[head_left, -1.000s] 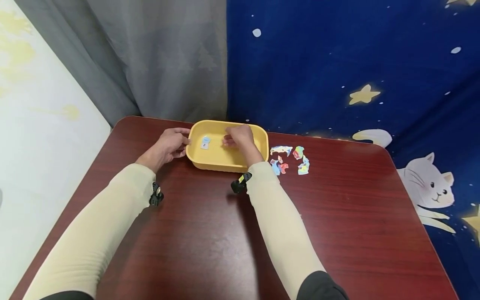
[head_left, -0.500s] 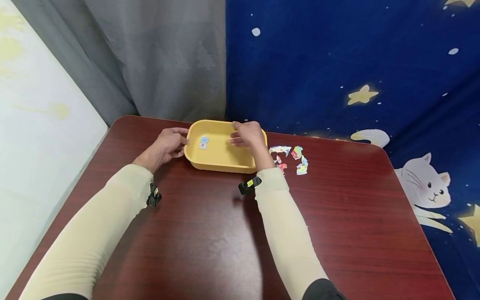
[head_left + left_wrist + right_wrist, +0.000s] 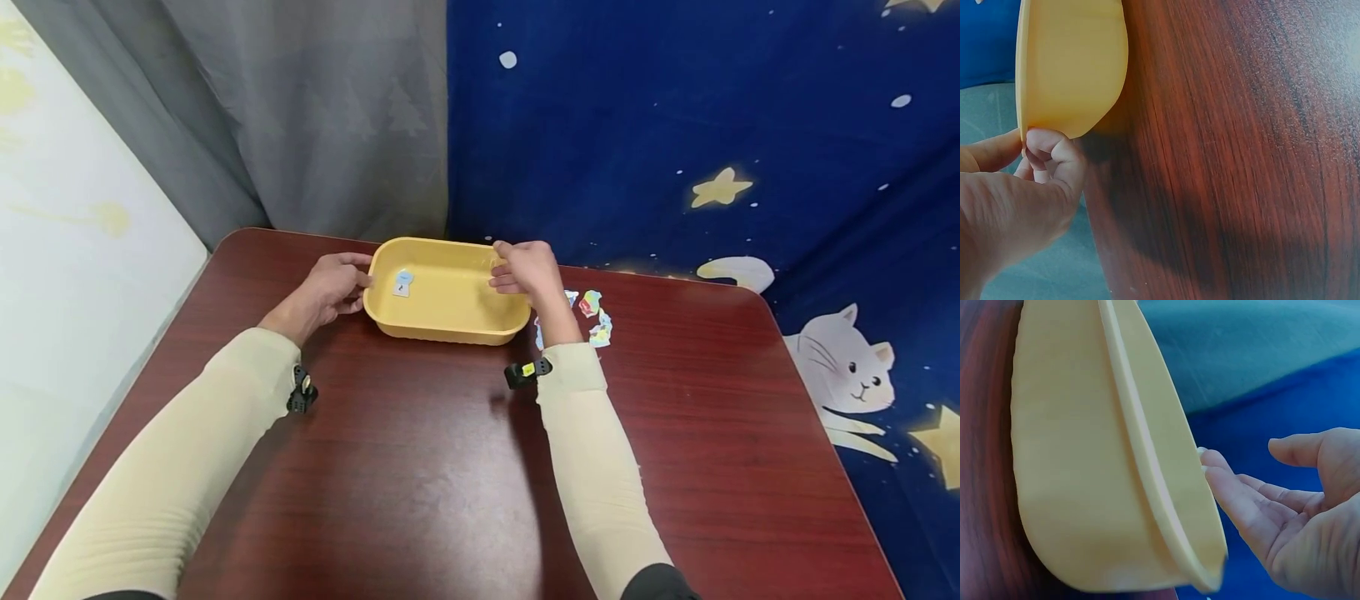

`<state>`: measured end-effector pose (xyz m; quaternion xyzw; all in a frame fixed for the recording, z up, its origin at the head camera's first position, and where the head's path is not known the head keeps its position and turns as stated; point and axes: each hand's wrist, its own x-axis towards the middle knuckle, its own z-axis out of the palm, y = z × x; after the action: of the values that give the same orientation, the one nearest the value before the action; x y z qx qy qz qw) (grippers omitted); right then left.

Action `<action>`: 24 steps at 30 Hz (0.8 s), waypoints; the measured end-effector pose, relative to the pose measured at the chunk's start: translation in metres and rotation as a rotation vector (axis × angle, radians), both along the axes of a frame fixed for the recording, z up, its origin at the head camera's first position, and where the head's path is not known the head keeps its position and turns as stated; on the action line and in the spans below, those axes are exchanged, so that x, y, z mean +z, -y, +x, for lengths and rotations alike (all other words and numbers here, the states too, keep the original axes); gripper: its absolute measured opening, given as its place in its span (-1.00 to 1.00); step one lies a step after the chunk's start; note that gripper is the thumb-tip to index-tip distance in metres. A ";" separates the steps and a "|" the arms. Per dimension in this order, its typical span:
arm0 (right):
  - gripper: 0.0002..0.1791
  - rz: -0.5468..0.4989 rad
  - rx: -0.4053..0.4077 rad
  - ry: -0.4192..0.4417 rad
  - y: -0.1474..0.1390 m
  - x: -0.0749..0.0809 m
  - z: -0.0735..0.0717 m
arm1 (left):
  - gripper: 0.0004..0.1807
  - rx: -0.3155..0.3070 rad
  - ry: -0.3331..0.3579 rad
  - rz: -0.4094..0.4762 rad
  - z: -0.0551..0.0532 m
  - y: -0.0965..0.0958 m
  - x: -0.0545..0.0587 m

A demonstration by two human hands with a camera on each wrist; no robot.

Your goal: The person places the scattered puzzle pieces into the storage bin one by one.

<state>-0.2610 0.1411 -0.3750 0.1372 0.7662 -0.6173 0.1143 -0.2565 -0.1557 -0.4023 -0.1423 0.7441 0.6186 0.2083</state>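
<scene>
Left hand (image 3: 327,287) pinches left end of yellow tub (image 3: 450,335), likely steadying it near far edge of table (image 3: 420,467). Right hand (image 3: 531,271) over tub's right end, fingers extended, thumb spread wide, nothing seen in grasp; contact with tub: cannot tell. Pale scrap (image 3: 402,284) lies inside tub, toward left end. Other scraps (image 3: 590,303) on table just right of tub, partly hidden behind right forearm. Curtain (image 3: 360,125) close behind, probably limiting room beyond.

Ahead of me, a grey fabric curtain (image 3: 337,108) is hanging beside a deep-blue star-printed cloth (image 3: 600,142), and light (image 3: 442,500) is gleaming off the glossy red-brown wood-grained table (image 3: 735,433).
</scene>
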 end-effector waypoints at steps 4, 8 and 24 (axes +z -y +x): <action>-0.44 0.045 -0.003 -0.005 -0.012 0.001 0.001 | -0.49 0.003 0.004 0.001 0.001 0.000 -0.001; -0.48 0.078 -0.021 -0.022 -0.024 0.001 0.000 | -0.50 0.008 0.008 -0.005 0.000 -0.001 -0.002; -0.48 0.078 -0.086 -0.044 -0.069 -0.002 0.002 | -0.46 -0.008 -0.006 -0.007 0.001 0.000 0.000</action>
<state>-0.2587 0.2103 -0.3774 0.1606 0.7855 -0.5941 0.0654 -0.2560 -0.1559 -0.4027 -0.1380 0.7475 0.6155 0.2081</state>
